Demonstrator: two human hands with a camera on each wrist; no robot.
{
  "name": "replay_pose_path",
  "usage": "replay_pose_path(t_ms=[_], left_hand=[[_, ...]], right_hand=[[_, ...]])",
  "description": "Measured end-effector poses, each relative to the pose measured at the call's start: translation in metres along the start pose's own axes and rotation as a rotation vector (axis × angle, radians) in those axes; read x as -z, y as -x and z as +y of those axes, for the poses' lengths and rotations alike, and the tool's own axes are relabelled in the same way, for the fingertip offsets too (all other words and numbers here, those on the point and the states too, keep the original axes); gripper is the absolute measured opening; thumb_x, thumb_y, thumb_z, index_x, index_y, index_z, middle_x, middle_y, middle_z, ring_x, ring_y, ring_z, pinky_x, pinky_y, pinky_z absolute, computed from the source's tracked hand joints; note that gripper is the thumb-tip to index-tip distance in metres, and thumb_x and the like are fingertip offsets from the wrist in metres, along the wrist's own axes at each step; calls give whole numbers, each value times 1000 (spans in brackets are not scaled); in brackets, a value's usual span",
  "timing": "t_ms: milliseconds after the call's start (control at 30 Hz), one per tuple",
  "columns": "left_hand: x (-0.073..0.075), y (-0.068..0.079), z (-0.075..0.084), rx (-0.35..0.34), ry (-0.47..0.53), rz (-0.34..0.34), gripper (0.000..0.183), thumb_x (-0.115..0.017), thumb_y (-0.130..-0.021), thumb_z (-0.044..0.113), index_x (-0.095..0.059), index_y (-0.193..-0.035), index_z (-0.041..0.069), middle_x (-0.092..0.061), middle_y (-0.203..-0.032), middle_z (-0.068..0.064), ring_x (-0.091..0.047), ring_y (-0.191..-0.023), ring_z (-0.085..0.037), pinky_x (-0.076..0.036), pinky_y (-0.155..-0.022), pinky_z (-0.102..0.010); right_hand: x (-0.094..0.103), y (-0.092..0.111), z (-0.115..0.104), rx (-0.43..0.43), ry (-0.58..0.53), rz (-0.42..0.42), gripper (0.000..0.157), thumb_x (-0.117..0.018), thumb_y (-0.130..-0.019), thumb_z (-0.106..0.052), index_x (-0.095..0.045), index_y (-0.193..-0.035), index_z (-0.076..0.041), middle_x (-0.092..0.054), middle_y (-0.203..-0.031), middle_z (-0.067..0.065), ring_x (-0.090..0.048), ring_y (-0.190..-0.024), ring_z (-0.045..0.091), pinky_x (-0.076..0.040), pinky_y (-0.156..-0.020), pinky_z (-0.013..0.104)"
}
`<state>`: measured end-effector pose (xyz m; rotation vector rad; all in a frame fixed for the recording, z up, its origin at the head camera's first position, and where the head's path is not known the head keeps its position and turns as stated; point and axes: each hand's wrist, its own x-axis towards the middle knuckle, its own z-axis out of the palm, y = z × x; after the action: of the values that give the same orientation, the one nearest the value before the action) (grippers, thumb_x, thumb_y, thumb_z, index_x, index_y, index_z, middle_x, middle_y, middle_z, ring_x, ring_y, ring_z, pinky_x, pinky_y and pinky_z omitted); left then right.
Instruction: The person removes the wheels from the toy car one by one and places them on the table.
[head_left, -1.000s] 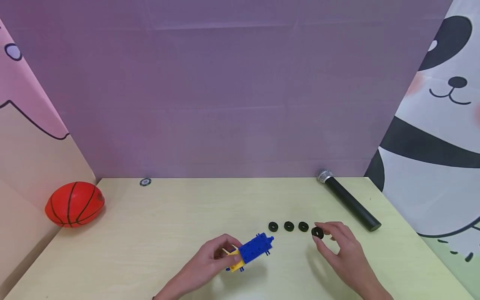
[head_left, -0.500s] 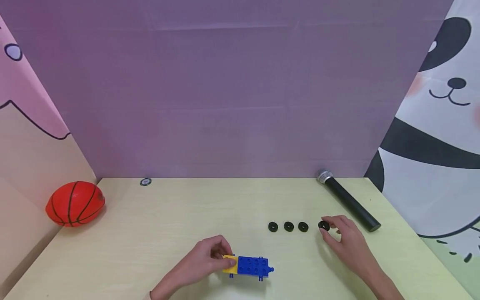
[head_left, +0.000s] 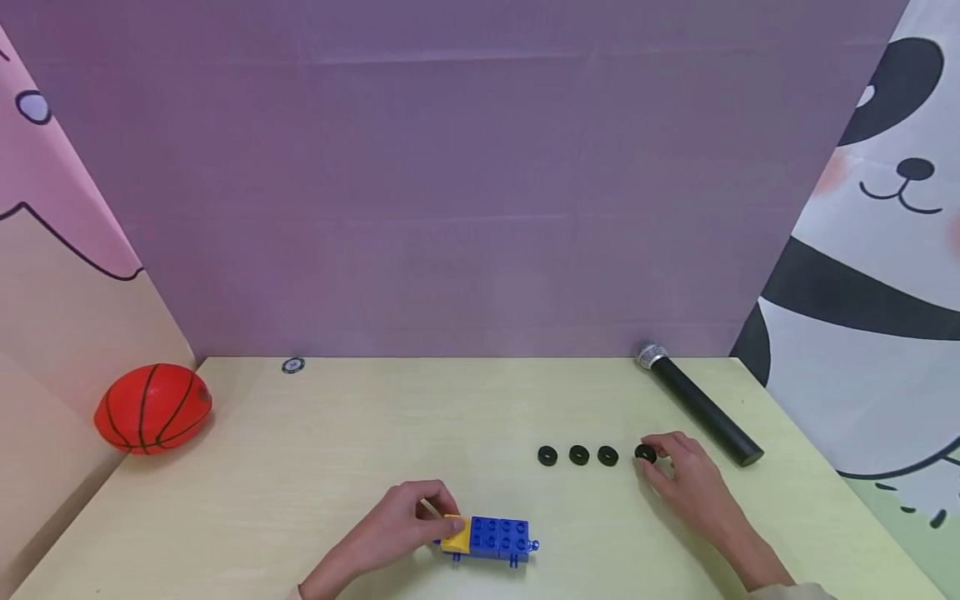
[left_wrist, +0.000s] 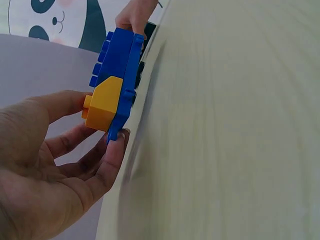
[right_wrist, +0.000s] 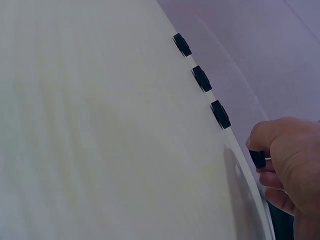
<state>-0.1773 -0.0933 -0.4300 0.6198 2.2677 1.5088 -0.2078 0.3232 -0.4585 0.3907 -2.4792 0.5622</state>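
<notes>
My left hand (head_left: 405, 521) grips the yellow end of a blue-and-yellow toy block car base (head_left: 498, 537), whose studded top faces up in the head view. Small axle pegs stick out along its side, with no wheels on them. The left wrist view shows the toy block car base (left_wrist: 112, 75) held close over the table. Between thumb and fingers, my right hand (head_left: 693, 492) pinches a small black toy wheel (head_left: 645, 453). Three matching black wheels (head_left: 578, 455) lie in a row to its left. In the right wrist view the pinched wheel (right_wrist: 257, 159) is partly covered by the fingers.
A black microphone (head_left: 701, 404) with a silver head lies at the back right of the table (head_left: 337, 450). At the far left sits a red ball with black lines (head_left: 153, 408). A small round chip (head_left: 293, 365) lies near the back edge.
The toy block car base has come down toward me and turned from slanted to nearly level. My right hand has shifted slightly right with its wheel, away from the other three.
</notes>
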Motion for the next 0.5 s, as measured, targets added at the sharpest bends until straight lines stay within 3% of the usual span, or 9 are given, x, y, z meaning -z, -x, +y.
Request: replay_pose_path(t_ms=[167,500], left_hand=[[-1,-2,-5,-7,-14,-3,11,-73,-97,22,-70,-96,11,-70,-95,1,-67,-84,-18,-53,-67,-32],[-3,-1,-8,-11,-39,14,11,-74,-96,20,-70,-94,10,-70,-91,3,-64,-83,-17,-51,-68,-28]], right_hand=[[-3,1,4,-10,9,-23,27,-84,-81,-3,-73,-105,2,-68,-98,10,-63,-91,32,-50,-82,51],[-9,-1,9,-13,3,-22,27,-83,-81,-4,-73,-106,2,-67,-99,11,-60,-92,33,-47,-82,49]])
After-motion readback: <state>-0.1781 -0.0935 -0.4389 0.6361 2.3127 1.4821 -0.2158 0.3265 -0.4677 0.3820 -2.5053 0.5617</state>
